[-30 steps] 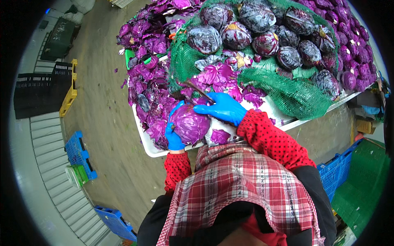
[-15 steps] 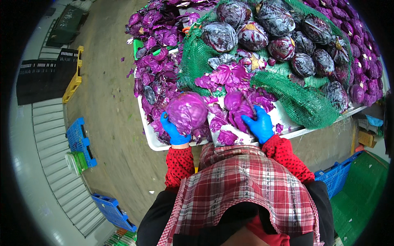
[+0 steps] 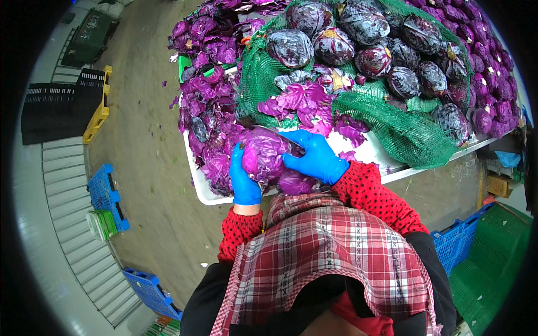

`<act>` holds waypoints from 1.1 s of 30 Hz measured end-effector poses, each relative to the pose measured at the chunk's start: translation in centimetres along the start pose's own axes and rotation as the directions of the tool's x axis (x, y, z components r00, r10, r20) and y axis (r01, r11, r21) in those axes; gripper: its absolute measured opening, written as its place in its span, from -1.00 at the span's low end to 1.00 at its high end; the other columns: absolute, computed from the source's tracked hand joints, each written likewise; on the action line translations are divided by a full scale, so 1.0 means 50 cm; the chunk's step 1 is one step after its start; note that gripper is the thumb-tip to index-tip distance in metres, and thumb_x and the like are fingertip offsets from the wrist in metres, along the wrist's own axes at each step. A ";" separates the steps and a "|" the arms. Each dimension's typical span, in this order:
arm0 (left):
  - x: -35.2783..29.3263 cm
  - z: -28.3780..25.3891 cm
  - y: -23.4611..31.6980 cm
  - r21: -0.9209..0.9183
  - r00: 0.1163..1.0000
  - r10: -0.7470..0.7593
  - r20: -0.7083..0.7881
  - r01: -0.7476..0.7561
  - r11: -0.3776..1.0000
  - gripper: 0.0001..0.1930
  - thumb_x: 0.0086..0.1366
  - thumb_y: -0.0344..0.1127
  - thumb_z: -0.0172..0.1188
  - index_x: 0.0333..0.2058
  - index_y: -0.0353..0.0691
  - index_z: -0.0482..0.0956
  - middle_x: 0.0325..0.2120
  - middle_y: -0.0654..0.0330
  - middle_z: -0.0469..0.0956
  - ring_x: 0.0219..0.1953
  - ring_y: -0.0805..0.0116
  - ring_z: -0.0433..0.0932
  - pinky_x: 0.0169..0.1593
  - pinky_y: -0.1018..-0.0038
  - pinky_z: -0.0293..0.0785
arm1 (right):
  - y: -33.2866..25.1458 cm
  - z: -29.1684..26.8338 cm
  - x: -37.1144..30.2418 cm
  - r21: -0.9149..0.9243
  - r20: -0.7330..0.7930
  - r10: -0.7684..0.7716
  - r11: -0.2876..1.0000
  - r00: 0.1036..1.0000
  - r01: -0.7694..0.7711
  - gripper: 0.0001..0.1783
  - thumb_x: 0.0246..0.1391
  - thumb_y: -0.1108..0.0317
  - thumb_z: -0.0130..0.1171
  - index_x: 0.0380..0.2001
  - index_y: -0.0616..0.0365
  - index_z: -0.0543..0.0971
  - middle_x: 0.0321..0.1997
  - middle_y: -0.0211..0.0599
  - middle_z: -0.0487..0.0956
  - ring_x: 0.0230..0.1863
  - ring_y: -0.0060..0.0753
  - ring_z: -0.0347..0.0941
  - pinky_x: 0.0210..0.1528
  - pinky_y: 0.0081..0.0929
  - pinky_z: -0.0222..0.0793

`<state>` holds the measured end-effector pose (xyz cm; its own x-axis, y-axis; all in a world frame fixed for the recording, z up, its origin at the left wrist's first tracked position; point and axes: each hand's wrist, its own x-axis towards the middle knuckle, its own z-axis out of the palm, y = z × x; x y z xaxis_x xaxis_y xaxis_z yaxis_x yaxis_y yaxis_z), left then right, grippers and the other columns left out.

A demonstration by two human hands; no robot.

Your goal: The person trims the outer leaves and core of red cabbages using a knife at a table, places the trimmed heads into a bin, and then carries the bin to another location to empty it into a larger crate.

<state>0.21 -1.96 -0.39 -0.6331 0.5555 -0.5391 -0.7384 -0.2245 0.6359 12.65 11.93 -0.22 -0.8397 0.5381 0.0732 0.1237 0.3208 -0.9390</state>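
Right hand (image 3: 318, 158) rejoins cabbage (image 3: 263, 154) — tray (image 3: 203, 194) above floor (image 3: 145, 140)

Bench (image 3: 364, 147): brightly and evenly lit, its bare white patch nearly washed out.
Light: seems to fall on the bench from above, with soft shadows.
Held cabbage (image 3: 262, 155): above the bench's near edge, pale sheen, fine detail slightly soft.
Floor (image 3: 151, 140): left of the bench, duller and dimmer.
Black crate (image 3: 50, 115): farther left of the bench, dark, little detail.
Wall (image 3: 42, 246): leftmost from the bench, hazy glare, lines bowed.
Rim: well outside the bench, blurring into black.
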 end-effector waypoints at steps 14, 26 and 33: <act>0.034 -0.048 -0.046 -0.021 0.986 -0.141 0.087 0.144 0.989 -0.42 0.35 0.08 -0.07 0.15 -0.24 0.37 0.06 0.02 0.47 0.06 0.11 0.49 0.16 0.14 0.40 | 0.013 -0.003 0.005 -0.493 0.202 -0.072 0.854 0.977 0.165 -0.55 -0.10 0.13 0.30 -0.11 0.03 0.54 -0.24 -0.21 0.60 -0.34 -0.17 0.57 -0.34 -0.27 0.47; 0.072 -0.056 -0.030 -0.080 0.919 -0.341 0.201 0.362 0.929 -0.36 0.35 0.15 -0.23 0.17 -0.24 0.34 0.10 -0.02 0.43 0.08 0.04 0.47 0.14 0.07 0.42 | 0.064 -0.019 -0.001 -0.196 0.203 0.029 0.981 0.979 0.012 -0.27 -0.08 -0.04 0.30 0.09 0.19 0.46 -0.04 0.05 0.56 -0.08 0.02 0.55 -0.01 -0.23 0.45; 0.075 -0.074 -0.028 -0.087 0.901 -0.372 0.223 0.399 0.913 -0.38 0.37 0.13 -0.19 0.17 -0.24 0.34 0.09 -0.01 0.44 0.08 0.06 0.48 0.14 0.08 0.42 | 0.050 0.011 0.005 -0.454 0.190 0.018 0.888 0.982 0.071 -0.49 -0.10 0.16 0.23 -0.03 0.08 0.53 -0.14 -0.05 0.59 -0.29 0.02 0.56 -0.23 -0.17 0.50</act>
<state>-1.97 -2.55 -5.37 -0.2438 0.7625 -0.5993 -0.9468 -0.0532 0.3174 12.46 12.42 -2.74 -0.9224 0.3861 -0.0091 0.2901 0.6772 -0.6762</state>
